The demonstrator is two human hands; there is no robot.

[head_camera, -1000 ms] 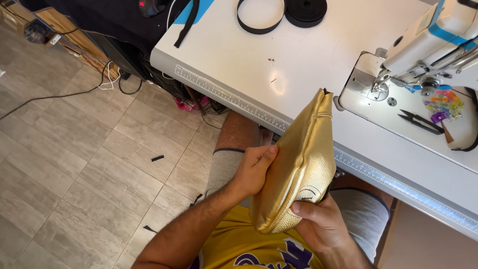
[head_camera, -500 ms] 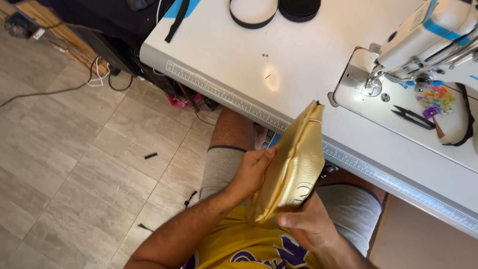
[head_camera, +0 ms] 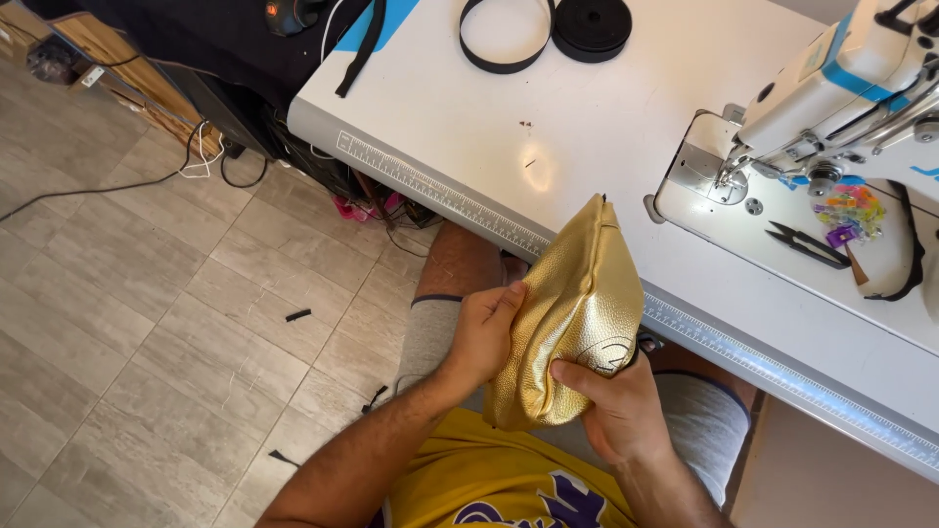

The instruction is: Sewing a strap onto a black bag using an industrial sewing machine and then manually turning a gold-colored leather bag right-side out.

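Observation:
A gold textured pouch (head_camera: pixel 577 303) is held upright over my lap, just in front of the white table edge. My left hand (head_camera: pixel 484 332) grips its left side, fingers curled onto the gold surface. At the pouch's lower right, my right hand (head_camera: pixel 611 411) clasps it with the thumb pressed on the front. The pouch's top corner reaches up over the table's ruler strip.
A white sewing machine (head_camera: pixel 831 88) stands at the right on the white table (head_camera: pixel 587 127). Black snips (head_camera: pixel 807 244) and coloured clips (head_camera: pixel 853 205) lie beside it. Black strap rolls (head_camera: pixel 548 29) sit at the back. Cables and scraps lie on the tiled floor (head_camera: pixel 147 323).
The pouch has been turned and pulled lower toward my lap, bulging more. My right hand has shifted up onto its lower front.

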